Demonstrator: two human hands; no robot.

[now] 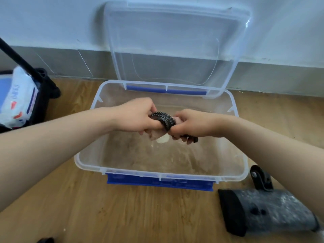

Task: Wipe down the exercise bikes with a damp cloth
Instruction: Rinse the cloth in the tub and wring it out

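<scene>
Wood-plank floor (122,213); white wall (52,23) with grey skirting. Clear tub (84,165) on floor, lid (175,41) propped against wall. Left hand (138,116) and right hand (191,124) both grip twisted dark cloth (164,119) — held above tub. Bike foot (273,211) on floor, lower right.

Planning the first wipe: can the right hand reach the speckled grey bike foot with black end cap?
Probably yes: the grey bike foot lies on open floor below that forearm; the right hand grips the dark knobbly cloth.
</scene>
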